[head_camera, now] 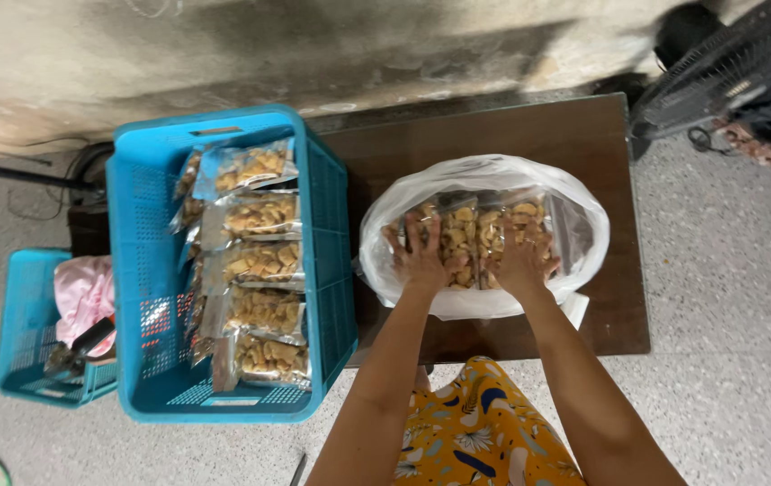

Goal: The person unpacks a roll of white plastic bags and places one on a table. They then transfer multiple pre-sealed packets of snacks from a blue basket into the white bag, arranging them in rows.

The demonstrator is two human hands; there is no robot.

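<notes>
A large clear plastic bag [484, 175] stands open on a dark wooden table [511, 130]. Inside it lie clear snack packets [484, 225] of golden fried pieces. My left hand [420, 256] rests flat, fingers spread, on the packets at the bag's left side. My right hand [522, 261] presses the packets on the right side in the same way. Neither hand visibly grips a packet. To the left, a big blue plastic crate [138, 270] holds a row of several more snack packets [259, 265].
A smaller blue basket [21, 315] with pink cloth [84, 292] and a dark tool sits far left on the speckled floor. A black fan [727, 63] stands at the top right. A stained wall runs along the top. My yellow patterned clothing [475, 432] shows below.
</notes>
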